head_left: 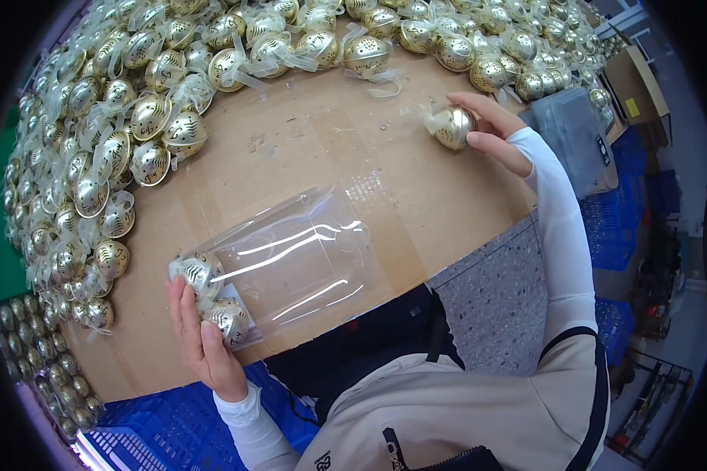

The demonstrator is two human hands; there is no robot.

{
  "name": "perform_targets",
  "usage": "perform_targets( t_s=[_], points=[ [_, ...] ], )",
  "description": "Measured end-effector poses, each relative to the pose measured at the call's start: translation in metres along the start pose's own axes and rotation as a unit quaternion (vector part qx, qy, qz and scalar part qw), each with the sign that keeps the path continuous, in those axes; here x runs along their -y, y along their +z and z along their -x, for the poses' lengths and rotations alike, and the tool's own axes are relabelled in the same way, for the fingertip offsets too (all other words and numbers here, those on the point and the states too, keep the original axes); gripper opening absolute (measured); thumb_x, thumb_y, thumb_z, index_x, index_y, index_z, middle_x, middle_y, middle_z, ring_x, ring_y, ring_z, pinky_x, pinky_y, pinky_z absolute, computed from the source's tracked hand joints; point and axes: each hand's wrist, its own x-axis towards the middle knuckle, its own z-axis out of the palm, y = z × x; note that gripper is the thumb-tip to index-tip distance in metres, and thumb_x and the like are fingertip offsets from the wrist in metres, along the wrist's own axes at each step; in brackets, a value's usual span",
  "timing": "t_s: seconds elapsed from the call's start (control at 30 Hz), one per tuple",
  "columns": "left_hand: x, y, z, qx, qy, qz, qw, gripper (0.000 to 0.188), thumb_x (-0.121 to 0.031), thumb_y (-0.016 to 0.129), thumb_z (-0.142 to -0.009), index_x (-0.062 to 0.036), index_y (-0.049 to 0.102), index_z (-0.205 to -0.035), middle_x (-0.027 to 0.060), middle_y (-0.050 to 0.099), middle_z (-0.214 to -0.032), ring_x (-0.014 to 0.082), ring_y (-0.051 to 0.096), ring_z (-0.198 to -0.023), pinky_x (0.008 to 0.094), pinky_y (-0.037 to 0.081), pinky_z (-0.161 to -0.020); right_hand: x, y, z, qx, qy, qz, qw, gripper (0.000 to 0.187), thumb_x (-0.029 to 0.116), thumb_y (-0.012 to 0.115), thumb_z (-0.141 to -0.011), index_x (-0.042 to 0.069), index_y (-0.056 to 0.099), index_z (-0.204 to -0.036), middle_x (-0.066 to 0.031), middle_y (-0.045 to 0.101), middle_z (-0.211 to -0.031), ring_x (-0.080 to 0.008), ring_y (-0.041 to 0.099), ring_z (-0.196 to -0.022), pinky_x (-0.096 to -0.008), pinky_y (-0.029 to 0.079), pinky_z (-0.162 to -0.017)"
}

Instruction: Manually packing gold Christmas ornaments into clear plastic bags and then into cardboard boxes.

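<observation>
Main risk, prob.: the clear plastic box getting dented or creased, b/c its walls looked thin and the L hand was pressed up against its left end. Too firm a push there could've bent the film or slid the whole box along the cardboard, poss. toward the near edge, as the box's near side lay close to it.

2nd risk: the upper bell and lower bell at that left end could've rolled, being round, if the L hand came off; couldn't tell if both sat fully inside the box. 3rd: the gold bell in the R hand might've slipped, w/ a smooth shell and only a fingertip hold, or its pale ribbon might've snagged, since it hung loose on the far side from the palm.

Hands: R hand was part-closed, thumb on the near side & fingers on the far side of the gold bell, pinching it at the right of the board, well apart from the box; couldn't tell if the bell was clear of the board. L hand was loosely open, fingers fairly straight & cupped round the end, fingers by the upper bell, thumb at the lower bell, no tight grip seen. Bell pile lay beyond & left.
</observation>
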Motion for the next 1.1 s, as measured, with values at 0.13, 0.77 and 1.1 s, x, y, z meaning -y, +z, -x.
perform_targets(
  t_s=[0.13, 0.77, 1.1],
  points=[
    [0.0, 0.0, 0.0, -0.001, -0.002, 0.005, 1.0, 0.043, -0.013, 0.038, -0.087, 0.0081, 0.046, -0.124, 0.0187, 0.041, -0.134, 0.0325, 0.03, -0.131, 0.0416, 0.02, -0.107, -0.02, -0.003, -0.012, -0.019, -0.166, 0.141, 0.976, 0.056, 0.008, 0.061, -0.074, 0.009, 0.043, -0.128, -0.0069, 0.05, -0.11, -0.0138, 0.051, -0.085, -0.024, 0.043, -0.067],
    [0.0, -0.001, 0.0, 0.001, -0.003, -0.006, 1.0, 0.043, -0.012, 0.037, -0.086, 0.0084, 0.046, -0.124, 0.0185, 0.041, -0.135, 0.033, 0.029, -0.131, 0.0419, 0.021, -0.107, -0.002, 0.014, -0.003, -0.039, 0.028, 0.047, 0.998, 0.073, 0.029, 0.076, -0.066, 0.008, 0.04, -0.126, -0.0124, 0.049, -0.11, -0.0235, 0.053, -0.083, -0.0309, 0.046, -0.072],
    [0.003, -0.001, 0.0, -0.004, -0.005, 0.005, 1.0, 0.044, -0.01, 0.037, -0.085, 0.0082, 0.047, -0.123, 0.0188, 0.041, -0.134, 0.0333, 0.03, -0.13, 0.042, 0.021, -0.107, 0.005, 0.014, 0.011, -0.046, -0.03, 0.229, 0.972, 0.069, 0.021, 0.079, -0.064, 0.005, 0.047, -0.123, -0.0073, 0.053, -0.11, -0.0175, 0.056, -0.088, -0.0296, 0.046, -0.077]
  ],
)
